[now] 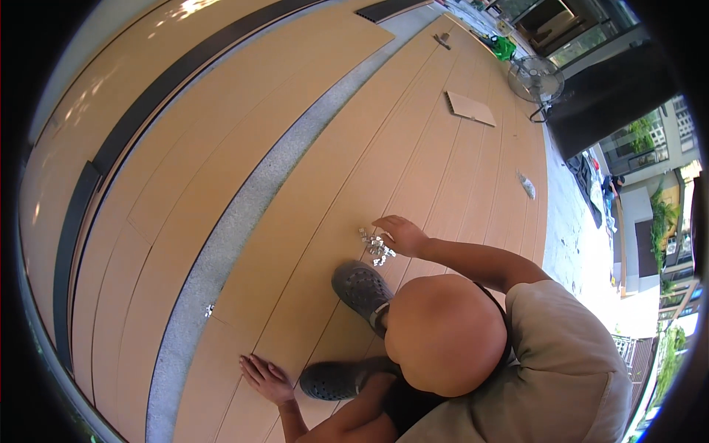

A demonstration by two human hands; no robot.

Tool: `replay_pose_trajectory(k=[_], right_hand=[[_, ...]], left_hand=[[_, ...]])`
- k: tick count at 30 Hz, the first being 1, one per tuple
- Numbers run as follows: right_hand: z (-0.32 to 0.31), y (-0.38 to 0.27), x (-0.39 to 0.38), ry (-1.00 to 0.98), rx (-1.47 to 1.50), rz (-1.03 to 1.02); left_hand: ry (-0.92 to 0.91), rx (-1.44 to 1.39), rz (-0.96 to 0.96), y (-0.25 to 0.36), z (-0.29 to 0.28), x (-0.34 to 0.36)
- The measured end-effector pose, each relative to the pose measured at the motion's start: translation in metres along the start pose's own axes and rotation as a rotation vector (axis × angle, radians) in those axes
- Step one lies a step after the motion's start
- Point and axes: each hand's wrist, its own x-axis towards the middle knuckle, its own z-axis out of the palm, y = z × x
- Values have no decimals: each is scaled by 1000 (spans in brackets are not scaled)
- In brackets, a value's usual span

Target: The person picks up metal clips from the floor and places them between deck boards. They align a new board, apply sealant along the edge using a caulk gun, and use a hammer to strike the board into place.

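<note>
My left hand [264, 378] lies on the tan deck boards [295, 244] at the lower middle, fingers stretched out. My right hand [399, 235] is just over a pile of small silver metal clips [375, 247], its fingers slightly bent and apart; whether its fingertips touch any clip is hard to tell. One small metal piece [209, 310] lies by the edge of the long grey gap [262, 184] left of these boards. My dark grey clogs [354, 288] rest on the boards between my hands, with my bare knee behind them.
More boards with a dark strip [118, 140] run along the left. A short loose board [470, 108], a small tool [442, 40] and a small clear bag [527, 186] lie on the decking. At the back right are a standing fan [535, 78], a green bag [502, 48] and a black panel [598, 96].
</note>
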Motion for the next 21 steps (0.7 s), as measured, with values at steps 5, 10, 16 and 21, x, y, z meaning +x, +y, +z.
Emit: replay_pose_trajectory(k=[5,10,16,21], right_hand=[[-44,11,-50,-141,-103,89],[-115,-6,-83,-359,-224,250],[-266,-301,-87,114,88,881],[-265,-195,-77,172,527,879]], left_hand=[[51,-18,58,-3,0,-5],[-75,-155,-5,-7,3,-10],[8,-65,23,-14,-4,-16],[39,-86,61,-2,1,-7]])
